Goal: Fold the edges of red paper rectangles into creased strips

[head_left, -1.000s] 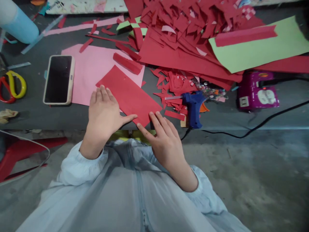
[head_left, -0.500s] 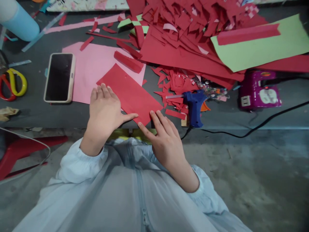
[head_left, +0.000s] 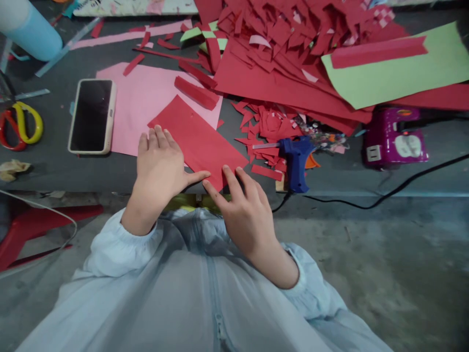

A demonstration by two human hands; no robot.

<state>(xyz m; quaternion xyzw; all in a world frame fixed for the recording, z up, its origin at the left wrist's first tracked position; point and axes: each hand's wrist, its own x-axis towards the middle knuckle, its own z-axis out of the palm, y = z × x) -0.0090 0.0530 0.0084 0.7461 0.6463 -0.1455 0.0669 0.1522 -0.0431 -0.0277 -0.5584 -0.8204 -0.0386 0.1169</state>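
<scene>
A red sheet of paper (head_left: 200,139) lies slantwise at the table's near edge, partly over a pink sheet (head_left: 135,98). My left hand (head_left: 161,159) rests flat along its left side, fingers stretched out and thumb reaching along the lower edge. At the lower right corner, my right hand (head_left: 244,208) touches the paper with spread fingertips, its index finger close to the left thumb. Both hands are open, with nothing gripped. Right of the paper is a blue glue gun (head_left: 295,164), its cord hanging over the edge.
A phone (head_left: 92,116) and scissors (head_left: 27,124) are on the left, below a blue-and-white bottle (head_left: 34,32). Red paper scraps (head_left: 293,29) pile up at the back. A light green sheet (head_left: 395,80) and a purple box-shaped device (head_left: 394,137) with a black cord are on the right.
My right hand has shifted slightly left over the paper's lower corner, its fingers spreading a little more. My left hand and the red paper stay almost where they were.
</scene>
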